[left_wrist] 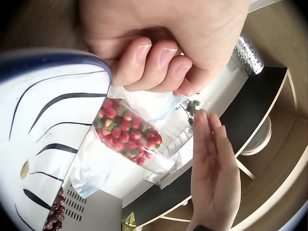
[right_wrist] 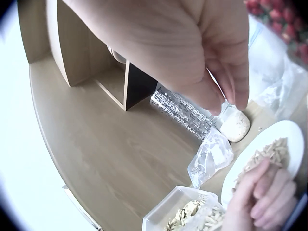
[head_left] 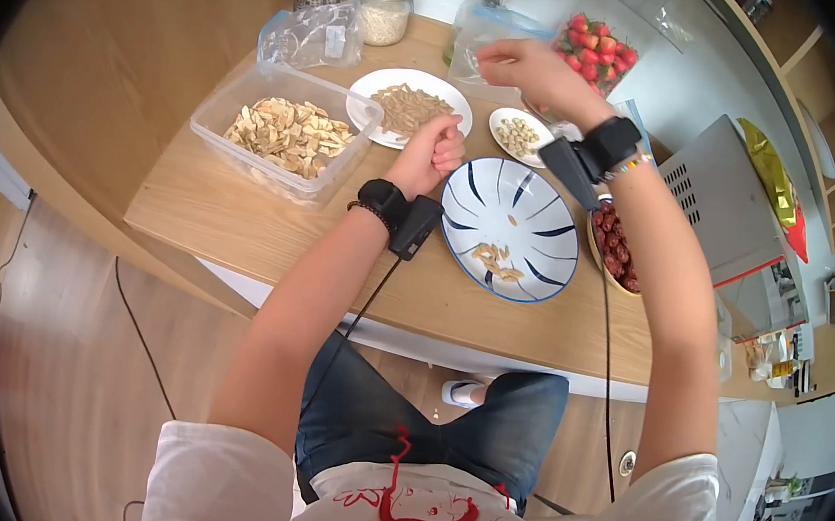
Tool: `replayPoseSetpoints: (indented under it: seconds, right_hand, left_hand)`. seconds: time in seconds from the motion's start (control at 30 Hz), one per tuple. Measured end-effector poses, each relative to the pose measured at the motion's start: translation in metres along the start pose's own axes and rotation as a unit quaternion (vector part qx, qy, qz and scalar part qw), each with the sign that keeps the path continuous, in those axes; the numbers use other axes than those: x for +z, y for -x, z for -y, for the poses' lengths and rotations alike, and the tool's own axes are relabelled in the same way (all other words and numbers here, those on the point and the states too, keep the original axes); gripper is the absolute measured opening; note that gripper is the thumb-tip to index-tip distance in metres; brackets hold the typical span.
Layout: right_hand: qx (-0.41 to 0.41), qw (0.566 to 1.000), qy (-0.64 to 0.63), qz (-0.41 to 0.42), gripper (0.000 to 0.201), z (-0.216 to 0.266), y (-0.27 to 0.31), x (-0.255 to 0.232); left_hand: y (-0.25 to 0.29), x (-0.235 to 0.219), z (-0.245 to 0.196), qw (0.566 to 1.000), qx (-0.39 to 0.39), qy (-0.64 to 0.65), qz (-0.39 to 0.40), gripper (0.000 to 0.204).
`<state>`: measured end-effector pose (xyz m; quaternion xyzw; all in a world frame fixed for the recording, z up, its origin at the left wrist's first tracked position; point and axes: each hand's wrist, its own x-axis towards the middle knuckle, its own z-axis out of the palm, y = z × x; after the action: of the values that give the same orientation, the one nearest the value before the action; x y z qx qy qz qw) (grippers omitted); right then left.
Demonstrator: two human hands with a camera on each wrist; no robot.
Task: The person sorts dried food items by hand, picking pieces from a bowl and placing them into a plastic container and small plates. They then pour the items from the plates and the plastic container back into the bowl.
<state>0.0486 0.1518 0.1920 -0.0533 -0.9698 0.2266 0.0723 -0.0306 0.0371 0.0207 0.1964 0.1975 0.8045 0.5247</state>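
My left hand [head_left: 431, 156] is between the white plate [head_left: 359, 112] of pale strips and the striped bowl [head_left: 553, 208]; its fingers are curled, with nothing visible in them. The left wrist view shows these curled fingers [left_wrist: 154, 62] beside the bowl's rim [left_wrist: 103, 67]. A few pale pieces [head_left: 496, 261] lie in the bowl. Raised over the far side of the table, my right hand [head_left: 541, 77] has fairly straight fingers and holds nothing visible. It appears near a clear bag [head_left: 494, 42] and strawberries [head_left: 593, 51]; contact cannot be told.
A clear tub [head_left: 212, 118] of dried slices stands at the left, with a bag [head_left: 298, 43] and glass jar [head_left: 384, 11] behind. A small white dish [head_left: 501, 120] holds pale pieces. Red dates [head_left: 615, 244] fill a bowl at the right, near a grey appliance [head_left: 711, 183].
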Motion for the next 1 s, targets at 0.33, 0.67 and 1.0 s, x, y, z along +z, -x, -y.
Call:
replayPoseSetpoints:
  seconds: [0.33,0.67,1.0]
  right_hand:
    - [0.016,0.985,0.084,0.153,0.029,-0.043,0.136,0.063]
    - [-0.074,0.979,-0.077,0.171,0.034,-0.028,0.151,0.080]
    - [0.093,0.965,-0.066,0.236,0.055,-0.013,0.182,0.070]
  left_hand:
    - [0.001,0.000,-0.001,1.000,-0.003,0.013,0.020,0.031]
    - [0.002,0.001,-0.002,1.000,-0.009,0.015,0.006,0.030]
    - [0.000,-0.002,0.000,1.000,-0.007,-0.001,0.000,0.028]
